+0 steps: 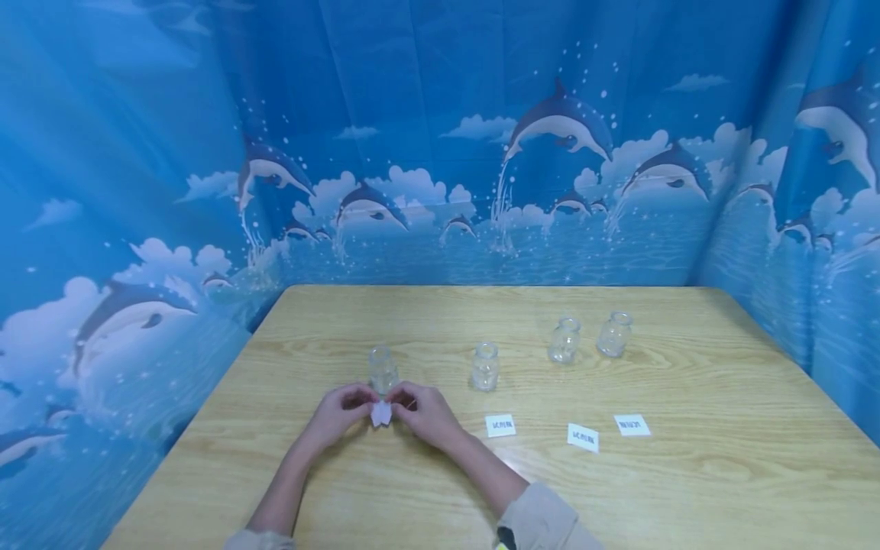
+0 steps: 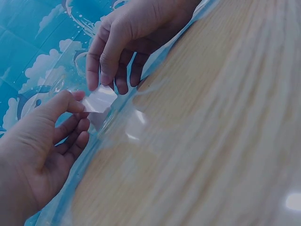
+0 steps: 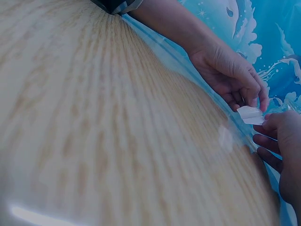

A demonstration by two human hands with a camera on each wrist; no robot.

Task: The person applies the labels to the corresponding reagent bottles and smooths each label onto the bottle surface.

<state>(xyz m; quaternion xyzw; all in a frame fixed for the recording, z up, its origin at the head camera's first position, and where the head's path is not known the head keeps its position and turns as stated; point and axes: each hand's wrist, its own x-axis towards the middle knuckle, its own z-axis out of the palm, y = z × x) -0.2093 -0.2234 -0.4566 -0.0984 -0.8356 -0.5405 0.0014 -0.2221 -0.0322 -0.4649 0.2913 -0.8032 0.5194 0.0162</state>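
Between the fingertips of both hands is a small white paper label (image 1: 381, 413), creased and bent in the middle. My left hand (image 1: 340, 415) pinches one end of it between thumb and finger, and my right hand (image 1: 428, 416) pinches the other. Right behind the label stands a clear glass jar (image 1: 382, 367), its lower part overlapped by the fingers in the head view. Both wrist views show the label (image 2: 99, 100) (image 3: 251, 115) above the wooden table, with the other fingers loosely bent below.
To the right stand three more glass jars (image 1: 485, 368) (image 1: 564, 341) (image 1: 615, 334). In front of them lie three white labels (image 1: 500, 425) (image 1: 583, 438) (image 1: 632, 425) with dark printing. A blue dolphin curtain (image 1: 440, 137) hangs behind the wooden table (image 1: 687, 504).
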